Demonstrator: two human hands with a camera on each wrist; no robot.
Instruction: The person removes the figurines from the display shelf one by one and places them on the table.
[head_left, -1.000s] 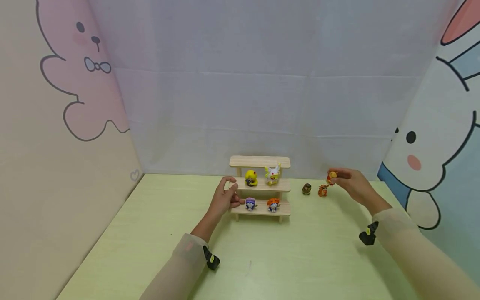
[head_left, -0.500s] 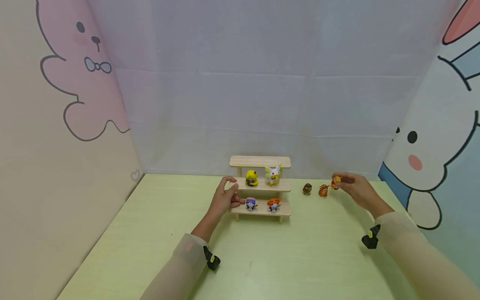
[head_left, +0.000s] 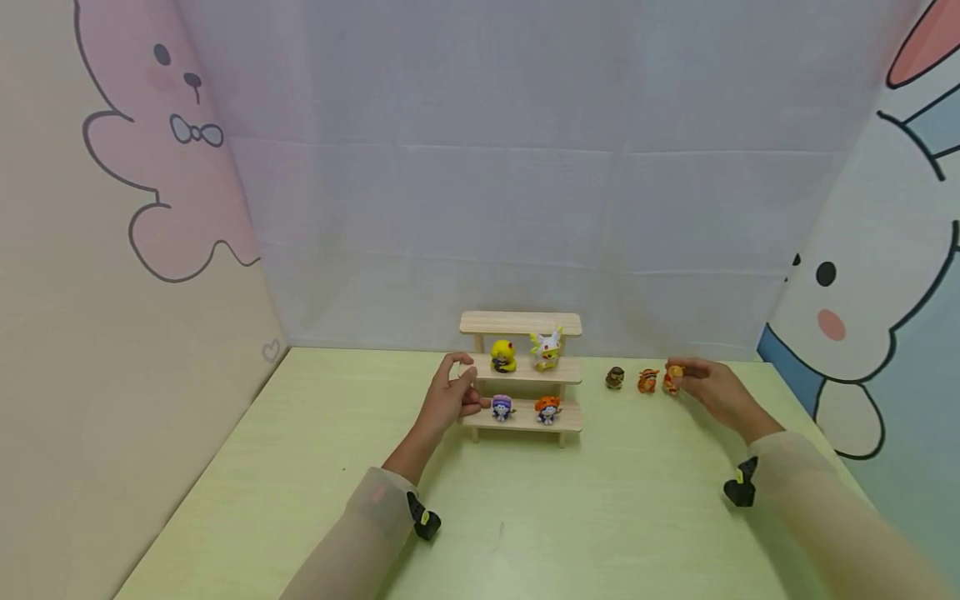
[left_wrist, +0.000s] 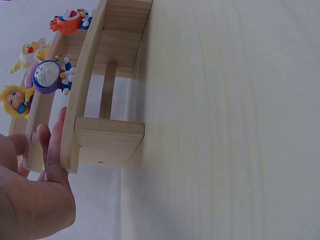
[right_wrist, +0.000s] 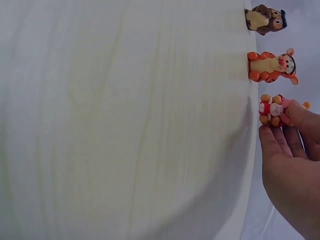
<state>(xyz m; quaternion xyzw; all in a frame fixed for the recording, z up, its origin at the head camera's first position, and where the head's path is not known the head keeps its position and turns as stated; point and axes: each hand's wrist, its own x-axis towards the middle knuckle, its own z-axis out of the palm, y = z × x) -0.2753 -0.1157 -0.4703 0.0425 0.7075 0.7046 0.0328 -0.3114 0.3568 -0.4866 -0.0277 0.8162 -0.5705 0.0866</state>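
A three-tier wooden shelf [head_left: 521,323] stands at the back of the table. My left hand [head_left: 446,402] holds its left end, the fingers around the ends of the middle and lower boards [left_wrist: 102,126]. A yellow-haired figure [head_left: 502,357] and a white-and-yellow one [head_left: 547,350] stand on the middle board; a purple-capped figure [head_left: 501,407] and an orange-topped one [head_left: 547,409] on the lower. With thumb and fingers my right hand [head_left: 720,395] pinches a red-and-yellow figure [right_wrist: 274,111], upright at table level, right of an orange tiger figure [right_wrist: 272,66].
A brown owl figure [right_wrist: 266,19] stands left of the tiger, between it and the shelf. The pale table [head_left: 495,517] extends in front of both hands. A light curtain [head_left: 480,208] hangs behind, and printed side panels rise at left and right.
My right hand has moved down and slightly right with the red-and-yellow figure, from above and behind the tiger to beside it. My left hand has stayed on the shelf.
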